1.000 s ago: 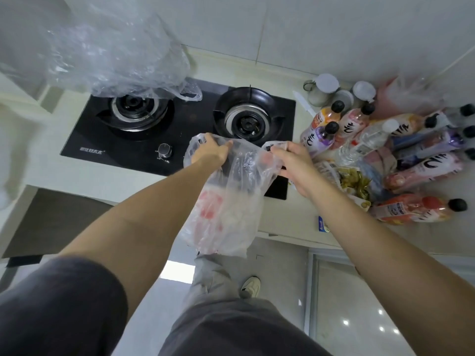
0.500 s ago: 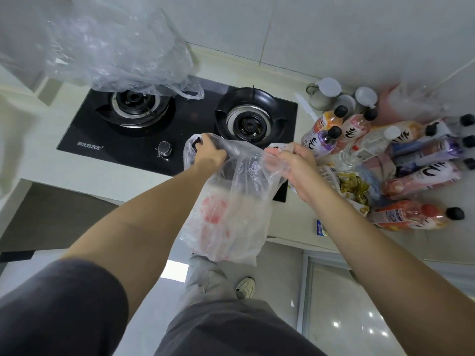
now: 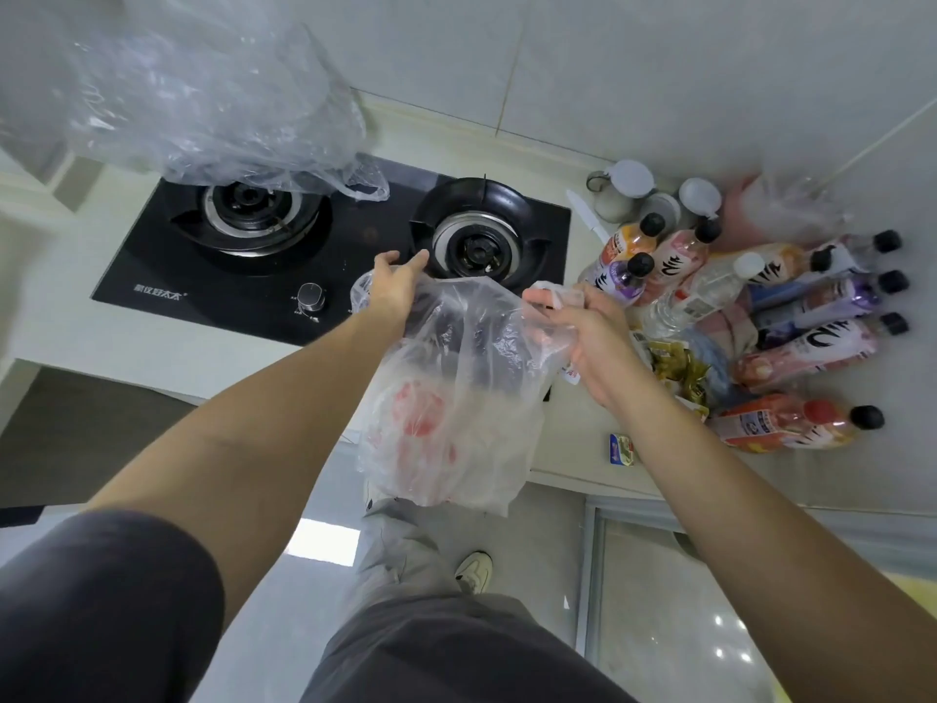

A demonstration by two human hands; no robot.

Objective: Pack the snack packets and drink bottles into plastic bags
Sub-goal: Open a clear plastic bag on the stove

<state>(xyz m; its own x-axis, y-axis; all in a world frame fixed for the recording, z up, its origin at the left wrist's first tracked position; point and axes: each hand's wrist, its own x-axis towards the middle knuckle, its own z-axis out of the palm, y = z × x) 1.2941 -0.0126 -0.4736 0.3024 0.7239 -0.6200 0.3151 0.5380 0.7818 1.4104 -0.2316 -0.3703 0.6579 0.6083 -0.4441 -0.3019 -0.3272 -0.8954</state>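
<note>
Hands apart, left hand (image 3: 393, 289) and right hand (image 3: 583, 324) gripping plastic bag (image 3: 456, 398) mouth

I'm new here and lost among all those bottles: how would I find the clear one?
Start at the black gas stove and look right to the heap of drink bottles on the counter. The clear bottle lies near the heap's middle; alone among the coloured, black-capped ones, it has a white cap.

Pale counter (image 3: 152, 342); black hob (image 3: 329, 246) inset; my drink bottles (image 3: 806, 347) heaped right, snack packets (image 3: 679, 367) beside; jars (image 3: 626, 190) behind.
</note>
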